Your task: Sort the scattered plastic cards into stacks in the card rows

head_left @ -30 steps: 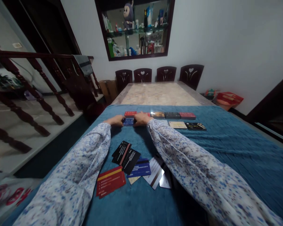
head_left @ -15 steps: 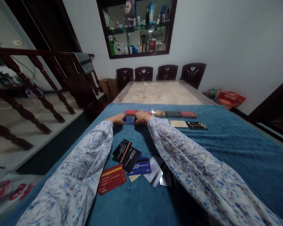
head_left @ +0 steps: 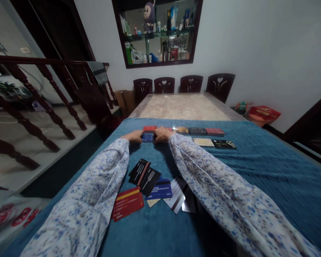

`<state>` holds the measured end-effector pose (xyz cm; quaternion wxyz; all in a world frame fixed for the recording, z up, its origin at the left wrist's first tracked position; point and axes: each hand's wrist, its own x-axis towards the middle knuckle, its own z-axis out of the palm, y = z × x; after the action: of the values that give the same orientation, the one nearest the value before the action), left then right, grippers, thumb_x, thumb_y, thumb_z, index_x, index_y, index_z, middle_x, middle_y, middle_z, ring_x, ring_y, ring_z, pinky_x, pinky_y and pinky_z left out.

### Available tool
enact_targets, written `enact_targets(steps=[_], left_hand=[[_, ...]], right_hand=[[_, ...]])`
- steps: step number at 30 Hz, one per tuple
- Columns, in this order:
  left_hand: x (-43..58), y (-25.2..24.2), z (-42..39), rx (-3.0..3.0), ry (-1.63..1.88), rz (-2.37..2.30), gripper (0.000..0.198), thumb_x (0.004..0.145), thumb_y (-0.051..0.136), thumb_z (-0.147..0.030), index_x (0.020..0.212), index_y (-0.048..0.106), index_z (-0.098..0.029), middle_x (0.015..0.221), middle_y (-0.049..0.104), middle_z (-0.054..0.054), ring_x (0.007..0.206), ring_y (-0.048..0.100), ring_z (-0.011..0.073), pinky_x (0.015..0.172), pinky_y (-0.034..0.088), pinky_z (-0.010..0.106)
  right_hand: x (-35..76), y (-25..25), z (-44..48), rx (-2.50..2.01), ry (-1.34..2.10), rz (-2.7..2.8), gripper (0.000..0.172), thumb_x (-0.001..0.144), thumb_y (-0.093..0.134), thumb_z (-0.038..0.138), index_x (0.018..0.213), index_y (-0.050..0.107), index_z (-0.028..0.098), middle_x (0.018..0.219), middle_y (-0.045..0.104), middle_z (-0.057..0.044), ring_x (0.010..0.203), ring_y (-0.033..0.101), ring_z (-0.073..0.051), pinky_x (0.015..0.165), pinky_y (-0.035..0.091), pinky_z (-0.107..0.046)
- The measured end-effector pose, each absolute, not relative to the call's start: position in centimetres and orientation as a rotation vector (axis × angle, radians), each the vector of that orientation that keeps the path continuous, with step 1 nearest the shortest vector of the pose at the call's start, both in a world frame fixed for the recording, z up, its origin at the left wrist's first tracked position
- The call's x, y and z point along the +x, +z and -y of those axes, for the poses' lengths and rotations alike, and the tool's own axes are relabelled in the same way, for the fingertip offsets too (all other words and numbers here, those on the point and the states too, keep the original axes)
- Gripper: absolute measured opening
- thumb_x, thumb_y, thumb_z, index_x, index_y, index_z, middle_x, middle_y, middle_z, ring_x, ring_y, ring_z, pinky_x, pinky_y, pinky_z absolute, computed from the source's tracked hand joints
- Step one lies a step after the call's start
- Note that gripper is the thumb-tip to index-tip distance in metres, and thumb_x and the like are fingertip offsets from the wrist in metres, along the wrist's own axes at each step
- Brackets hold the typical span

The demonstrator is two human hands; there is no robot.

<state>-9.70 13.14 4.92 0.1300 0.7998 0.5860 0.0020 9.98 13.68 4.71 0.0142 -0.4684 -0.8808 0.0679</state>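
Both my arms reach far forward over a blue cloth (head_left: 256, 167). My left hand (head_left: 133, 136) and my right hand (head_left: 162, 134) grip the two ends of a dark blue card (head_left: 147, 137), fingers curled on its edges. Just beyond it runs a row of cards: a red card (head_left: 149, 127), a gold card (head_left: 182, 130), a black card (head_left: 197, 131) and another red card (head_left: 215, 131). A cream card (head_left: 203, 142) and a black card (head_left: 224, 144) lie in a nearer row to the right.
A loose pile of cards (head_left: 152, 187) lies on the cloth between my forearms, red, black, blue and white. Past the cloth the marble tabletop (head_left: 180, 106) shows, with several dark chairs (head_left: 189, 83) behind. A wooden railing (head_left: 42, 92) stands left.
Only the camera has drifted slightly; my hands stay on the dark blue card in the same spot.
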Motion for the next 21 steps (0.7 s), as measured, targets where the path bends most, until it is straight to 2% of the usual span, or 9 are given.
enact_targets(steps=[5,8,12,15,21], left_hand=[[-10.1,4.8,-12.7,2.351,0.072,-1.657,0.065,0.063,0.071,-0.01,0.128,0.063,-0.016,0.109,0.076,0.007,0.11,0.071,0.0289,0.101,0.055,0.035],[-10.2,4.7,-12.3,2.378,0.094,-1.657,0.065,0.067,0.067,-0.008,0.131,0.061,-0.015,0.112,0.075,0.008,0.112,0.07,0.0279,0.102,0.054,0.032],[-10.1,4.4,-11.3,2.403,0.064,-1.768,0.054,0.072,0.065,-0.007,0.126,0.063,-0.014,0.116,0.073,0.01,0.112,0.07,0.0277,0.098,0.054,0.03],[-10.0,4.3,-10.1,2.394,0.019,-1.942,0.043,0.077,0.066,-0.012,0.121,0.062,-0.013,0.126,0.068,0.016,0.119,0.065,0.0309,0.098,0.052,0.034],[-9.6,4.9,-6.4,2.339,-0.019,-2.086,0.037,0.09,0.059,-0.02,0.125,0.058,-0.011,0.134,0.062,0.021,0.122,0.062,0.0318,0.101,0.049,0.042]], right_hand=[[10.1,5.3,-13.2,-1.495,0.25,2.761,0.059,0.073,0.081,0.039,0.127,0.071,0.018,0.126,0.073,-0.015,0.116,0.067,-0.033,0.094,0.053,-0.034],[10.5,5.6,-12.8,-1.474,0.216,2.771,0.06,0.075,0.08,0.041,0.13,0.071,0.018,0.131,0.07,-0.017,0.119,0.065,-0.035,0.098,0.051,-0.04],[11.1,5.7,-12.1,-1.408,0.066,2.799,0.053,0.081,0.075,0.043,0.126,0.072,0.016,0.13,0.07,-0.02,0.128,0.055,-0.041,0.103,0.046,-0.051],[11.5,5.7,-11.4,-1.361,-0.043,2.769,0.05,0.087,0.067,0.043,0.128,0.071,0.013,0.133,0.067,-0.022,0.126,0.053,-0.042,0.102,0.044,-0.055],[12.3,6.0,-9.2,-1.249,-0.088,2.76,0.032,0.091,0.061,0.028,0.119,0.074,0.019,0.131,0.068,-0.017,0.12,0.051,-0.036,0.096,0.042,-0.05]])
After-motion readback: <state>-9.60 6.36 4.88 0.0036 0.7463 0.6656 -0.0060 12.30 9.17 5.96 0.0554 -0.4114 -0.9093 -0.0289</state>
